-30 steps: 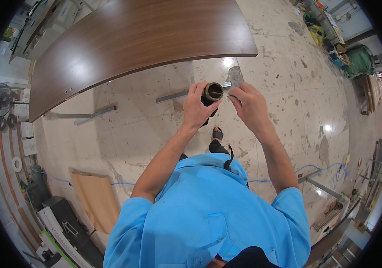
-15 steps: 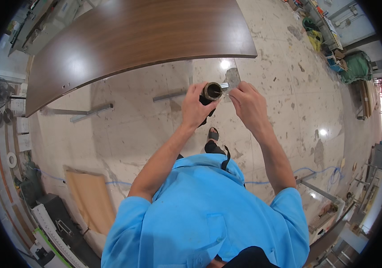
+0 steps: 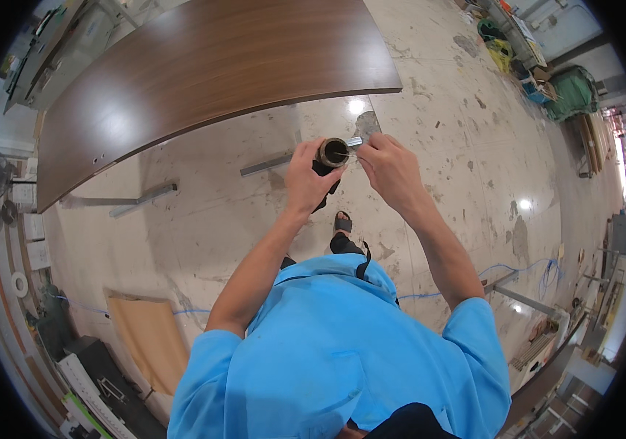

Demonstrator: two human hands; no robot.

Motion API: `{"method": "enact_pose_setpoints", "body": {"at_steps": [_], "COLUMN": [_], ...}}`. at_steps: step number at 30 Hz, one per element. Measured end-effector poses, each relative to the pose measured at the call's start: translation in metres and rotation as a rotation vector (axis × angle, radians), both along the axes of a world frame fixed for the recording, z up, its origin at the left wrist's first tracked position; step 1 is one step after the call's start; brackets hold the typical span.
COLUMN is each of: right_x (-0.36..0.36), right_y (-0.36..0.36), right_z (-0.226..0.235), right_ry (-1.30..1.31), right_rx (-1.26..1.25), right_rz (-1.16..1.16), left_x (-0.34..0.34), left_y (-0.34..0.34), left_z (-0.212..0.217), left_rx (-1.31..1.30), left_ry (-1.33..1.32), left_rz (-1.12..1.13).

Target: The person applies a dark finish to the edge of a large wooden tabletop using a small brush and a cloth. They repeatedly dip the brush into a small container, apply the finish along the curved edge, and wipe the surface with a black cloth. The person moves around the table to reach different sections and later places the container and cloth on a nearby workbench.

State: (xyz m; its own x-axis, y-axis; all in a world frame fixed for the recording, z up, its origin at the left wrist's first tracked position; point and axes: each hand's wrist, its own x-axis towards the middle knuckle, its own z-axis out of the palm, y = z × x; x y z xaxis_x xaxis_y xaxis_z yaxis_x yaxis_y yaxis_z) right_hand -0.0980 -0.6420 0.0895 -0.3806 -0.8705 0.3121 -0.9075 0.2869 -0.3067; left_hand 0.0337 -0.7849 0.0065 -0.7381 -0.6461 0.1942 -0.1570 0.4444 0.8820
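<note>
My left hand [image 3: 308, 179] grips a short dark cylinder [image 3: 333, 153] with an open round mouth, held at chest height in front of me. My right hand [image 3: 388, 167] pinches a small flat silvery piece [image 3: 355, 142] at the cylinder's rim. The two hands are close together, almost touching. Below them stretches the pale stained floor [image 3: 445, 117], with my sandalled foot [image 3: 341, 222] showing under my arms.
A long dark brown wooden board [image 3: 203, 66] rests on metal supports [image 3: 144, 197] ahead of me. A light wooden panel [image 3: 150, 340] and dark cases lie at lower left. Blue cable [image 3: 525, 271] runs across the floor at right, with clutter along the right wall.
Both hands stay together on the cylinder. They sit slightly higher in view, and the board has shifted a little as my head moved.
</note>
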Motion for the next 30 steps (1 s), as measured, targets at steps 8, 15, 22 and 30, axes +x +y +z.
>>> {"method": "enact_pose_setpoints", "body": {"at_steps": [8, 15, 22, 30], "right_x": [-0.003, -0.003, -0.007, -0.022], "right_y": [0.004, 0.007, 0.011, 0.012], "right_z": [0.002, 0.004, -0.002, -0.052], "right_ry": [-0.024, 0.001, -0.094, -0.725], "right_rx": [0.025, -0.012, -0.083, -0.182], "right_rz": [-0.024, -0.029, -0.03, -0.123], "left_x": [-0.002, -0.003, -0.004, -0.008], "left_y": [0.002, 0.004, 0.002, -0.005], "left_z": [0.002, 0.005, 0.004, -0.002], "left_rx": [-0.012, 0.011, -0.004, -0.027], "left_ry": [0.026, 0.001, 0.026, -0.016], "left_rz": [-0.003, -0.008, -0.009, -0.008]}}
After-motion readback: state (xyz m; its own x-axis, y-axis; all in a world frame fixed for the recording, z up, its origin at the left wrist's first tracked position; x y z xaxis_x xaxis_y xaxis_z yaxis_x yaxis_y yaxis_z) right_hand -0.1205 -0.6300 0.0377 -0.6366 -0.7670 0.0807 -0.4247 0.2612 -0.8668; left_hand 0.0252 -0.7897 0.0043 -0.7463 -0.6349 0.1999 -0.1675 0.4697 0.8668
